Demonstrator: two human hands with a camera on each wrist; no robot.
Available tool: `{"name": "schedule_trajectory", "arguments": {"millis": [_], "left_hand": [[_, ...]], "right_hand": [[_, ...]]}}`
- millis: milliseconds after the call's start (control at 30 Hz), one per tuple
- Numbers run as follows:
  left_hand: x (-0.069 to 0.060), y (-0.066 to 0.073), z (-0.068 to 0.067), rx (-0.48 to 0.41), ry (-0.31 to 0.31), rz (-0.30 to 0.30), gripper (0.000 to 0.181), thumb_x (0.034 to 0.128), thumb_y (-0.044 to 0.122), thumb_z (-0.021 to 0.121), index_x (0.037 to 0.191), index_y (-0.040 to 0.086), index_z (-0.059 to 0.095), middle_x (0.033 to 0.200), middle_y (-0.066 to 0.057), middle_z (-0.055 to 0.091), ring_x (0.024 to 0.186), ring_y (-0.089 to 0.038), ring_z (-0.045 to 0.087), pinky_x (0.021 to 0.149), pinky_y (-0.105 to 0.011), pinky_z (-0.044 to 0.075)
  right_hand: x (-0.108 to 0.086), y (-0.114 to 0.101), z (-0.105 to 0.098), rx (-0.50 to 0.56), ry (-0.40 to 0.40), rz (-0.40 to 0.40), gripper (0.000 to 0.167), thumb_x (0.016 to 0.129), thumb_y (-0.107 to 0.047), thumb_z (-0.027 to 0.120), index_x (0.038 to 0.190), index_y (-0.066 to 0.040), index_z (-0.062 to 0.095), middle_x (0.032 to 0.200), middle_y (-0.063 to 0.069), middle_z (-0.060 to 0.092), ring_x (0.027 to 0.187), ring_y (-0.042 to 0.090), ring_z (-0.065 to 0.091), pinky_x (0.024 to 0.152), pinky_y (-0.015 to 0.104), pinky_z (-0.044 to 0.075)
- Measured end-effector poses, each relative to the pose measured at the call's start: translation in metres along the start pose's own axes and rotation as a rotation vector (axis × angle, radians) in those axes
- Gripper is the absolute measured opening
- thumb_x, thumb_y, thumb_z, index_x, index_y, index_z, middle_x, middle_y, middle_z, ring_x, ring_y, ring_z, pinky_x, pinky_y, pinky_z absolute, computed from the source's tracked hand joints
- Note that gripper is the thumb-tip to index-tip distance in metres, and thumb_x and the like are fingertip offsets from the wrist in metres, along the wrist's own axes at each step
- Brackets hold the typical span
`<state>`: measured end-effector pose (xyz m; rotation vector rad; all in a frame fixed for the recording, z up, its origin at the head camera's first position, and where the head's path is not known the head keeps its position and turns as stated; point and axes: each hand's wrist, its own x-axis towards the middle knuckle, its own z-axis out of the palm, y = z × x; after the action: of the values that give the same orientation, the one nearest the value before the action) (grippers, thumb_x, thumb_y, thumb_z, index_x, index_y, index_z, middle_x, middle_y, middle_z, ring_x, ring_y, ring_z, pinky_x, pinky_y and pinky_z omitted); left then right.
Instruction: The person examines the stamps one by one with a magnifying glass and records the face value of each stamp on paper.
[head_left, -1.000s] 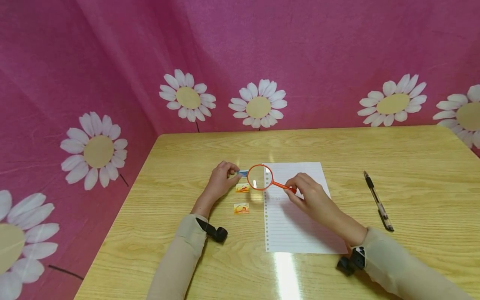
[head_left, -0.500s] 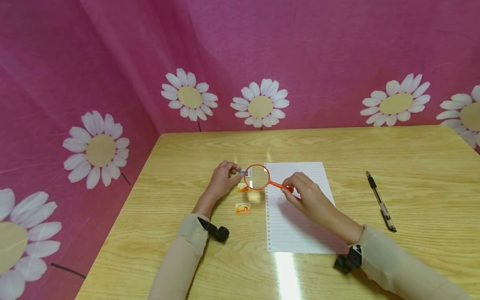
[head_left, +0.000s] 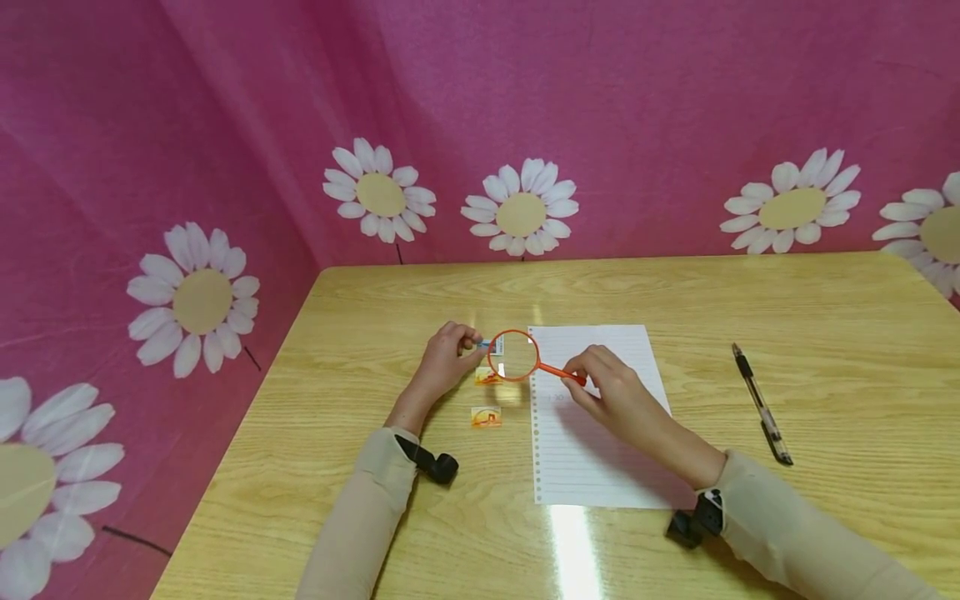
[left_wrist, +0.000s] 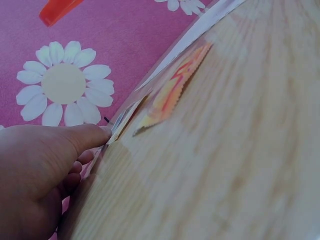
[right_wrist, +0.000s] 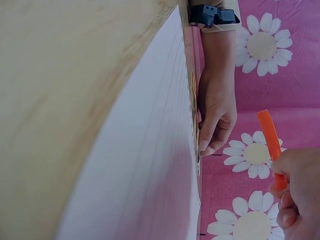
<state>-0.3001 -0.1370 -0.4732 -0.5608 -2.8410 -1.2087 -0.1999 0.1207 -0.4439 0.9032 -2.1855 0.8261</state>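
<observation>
In the head view my left hand (head_left: 447, 357) pinches the left edge of a small blue stamp (head_left: 486, 344) between thumb and fingers. The left wrist view shows the thumb on that stamp's edge (left_wrist: 122, 120), low over the table. My right hand (head_left: 618, 392) grips the orange handle of a magnifying glass (head_left: 552, 369). Its round lens hangs above the table, partly over the blue stamp and a yellow-orange stamp (head_left: 486, 377). Another yellow-orange stamp (head_left: 486, 417) lies nearer to me; a serrated edge shows in the left wrist view.
A lined sheet of paper (head_left: 592, 467) with punched holes and faint writing lies under my right hand. A black pen (head_left: 759, 404) lies right of it on the wooden table (head_left: 375, 300). A pink curtain with daisies (head_left: 637, 125) hangs behind.
The magnifying glass has shifted slightly left, farther over the blue stamp, whose white right part now shows. My left hand stays at the stamp. Over the last half second hardly anything differs.
</observation>
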Motion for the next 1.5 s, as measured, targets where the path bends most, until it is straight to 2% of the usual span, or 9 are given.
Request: {"name": "schedule_trajectory", "arguments": {"millis": [767,967,1233,1500], "left_hand": [[0.003,0.005,0.004,0.005,0.004,0.010,0.021,0.0925,0.017,0.068,0.105,0.002,0.064,0.100,-0.012,0.057,0.084,-0.019,0.049,0.076,-0.030,0.041],[0.003,0.003,0.005,0.005,0.005,0.008,0.021,0.0919,0.018,0.069,0.106,0.003,0.065,0.102,-0.013,0.058,0.086,-0.021,0.051,0.078,-0.031,0.042],[0.000,0.002,0.003,0.023,0.029,0.034,0.019,0.0908,0.016,0.070,0.104,0.003,0.066,0.096,-0.012,0.058,0.082,-0.020,0.050,0.075,-0.030,0.040],[-0.001,0.001,0.001,0.029,0.025,0.009,0.018,0.0908,0.016,0.070,0.104,0.004,0.066,0.096,-0.012,0.057,0.081,-0.019,0.048,0.075,-0.030,0.039]], "right_hand": [[-0.003,0.001,-0.005,-0.006,0.015,-0.014,0.023,0.073,0.008,0.075,0.088,-0.002,0.060,0.076,0.002,0.055,0.073,0.012,0.051,0.066,0.016,0.039],[-0.005,0.001,-0.008,-0.011,0.017,0.006,0.022,0.074,0.008,0.075,0.088,-0.002,0.061,0.076,0.001,0.055,0.074,0.011,0.050,0.067,0.016,0.038],[-0.008,0.001,-0.013,-0.026,0.008,0.046,0.020,0.076,0.007,0.074,0.087,-0.002,0.061,0.076,0.001,0.055,0.076,0.010,0.050,0.069,0.014,0.038],[-0.014,0.004,-0.017,-0.039,0.000,0.087,0.020,0.076,0.006,0.075,0.087,-0.003,0.061,0.077,0.000,0.055,0.075,0.010,0.049,0.068,0.011,0.036]]}}
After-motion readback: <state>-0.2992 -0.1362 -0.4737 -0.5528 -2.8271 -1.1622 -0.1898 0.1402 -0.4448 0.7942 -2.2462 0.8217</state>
